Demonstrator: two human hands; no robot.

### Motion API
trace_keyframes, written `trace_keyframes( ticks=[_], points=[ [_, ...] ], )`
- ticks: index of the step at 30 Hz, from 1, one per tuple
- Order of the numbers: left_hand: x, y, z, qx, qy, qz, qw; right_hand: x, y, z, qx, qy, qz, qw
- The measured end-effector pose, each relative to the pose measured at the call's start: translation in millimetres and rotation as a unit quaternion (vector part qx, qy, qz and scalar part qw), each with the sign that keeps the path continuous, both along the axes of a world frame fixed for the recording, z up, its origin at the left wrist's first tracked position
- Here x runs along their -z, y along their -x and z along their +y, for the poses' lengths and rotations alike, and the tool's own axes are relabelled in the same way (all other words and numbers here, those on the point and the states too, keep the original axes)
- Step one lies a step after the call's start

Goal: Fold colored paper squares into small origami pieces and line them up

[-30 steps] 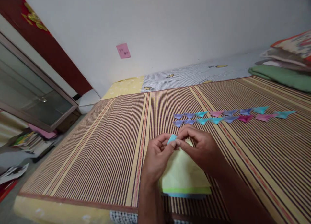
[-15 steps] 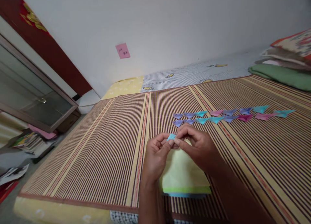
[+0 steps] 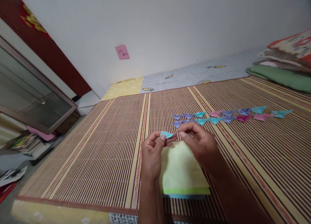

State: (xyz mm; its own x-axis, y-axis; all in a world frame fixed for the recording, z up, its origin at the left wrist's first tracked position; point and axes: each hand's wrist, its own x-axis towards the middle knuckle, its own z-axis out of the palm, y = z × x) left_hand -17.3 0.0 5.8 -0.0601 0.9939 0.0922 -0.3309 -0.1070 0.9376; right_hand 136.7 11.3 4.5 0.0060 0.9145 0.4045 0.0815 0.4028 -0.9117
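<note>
A small folded piece of light-blue paper (image 3: 166, 135) is pinched between the thumb and fingers of my left hand (image 3: 153, 152). It has a pointed end toward the right. Just right of it is my right hand (image 3: 198, 143), its thumb and forefinger curled with a slight gap, off the paper and with nothing visible in them. Beneath both hands lies a stack of square paper sheets (image 3: 184, 169), pale yellow on top with green and blue edges below. Beyond them, several folded paper pieces (image 3: 228, 119) in purple, blue and pink lie in two rows.
A striped bamboo mat (image 3: 97, 152) covers the bed. Folded bedding (image 3: 279, 75) and a cushion (image 3: 293, 45) are piled at the far right. A pink note (image 3: 122, 52) is on the wall. At left stand a glass-panelled cabinet (image 3: 36, 88) and a stack of books (image 3: 30, 143).
My right hand has let go of the blue paper and moved slightly right. In my left hand the paper has shifted a little left and shows more of its pointed shape.
</note>
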Motion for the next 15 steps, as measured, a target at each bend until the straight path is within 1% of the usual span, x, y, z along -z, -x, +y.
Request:
trace_keyframes(
  ticks=[2, 3, 6, 9, 12, 15],
  points=[
    [0.7, 0.4, 0.6, -0.01, -0.001, -0.006, 1.0, -1.9, 2.2, -1.6, 0.03, 0.0, -0.018, 0.999],
    [0.8, 0.2, 0.8, -0.011, -0.001, -0.002, 1.0, -2.9, 4.4, -2.5, 0.03, 0.006, -0.026, 0.999],
    [0.5, -0.5, 0.7, -0.015, -0.017, 0.021, 1.0, -5.5, 12.0, -5.0, 0.006, 0.038, -0.035, 0.999],
    [0.3, 1.5, 0.7, -0.016, -0.047, 0.058, 0.997, -6.8, 14.4, -5.9, -0.004, 0.063, -0.041, 0.997],
    [-0.3, 6.1, 0.0, -0.003, -0.066, 0.095, 0.993, -7.3, 9.8, -5.6, -0.014, 0.058, -0.056, 0.997],
    [-2.7, 9.9, -1.3, -0.003, -0.084, 0.144, 0.986, -7.7, 3.7, -5.0, -0.042, 0.058, -0.081, 0.994]
  ],
)
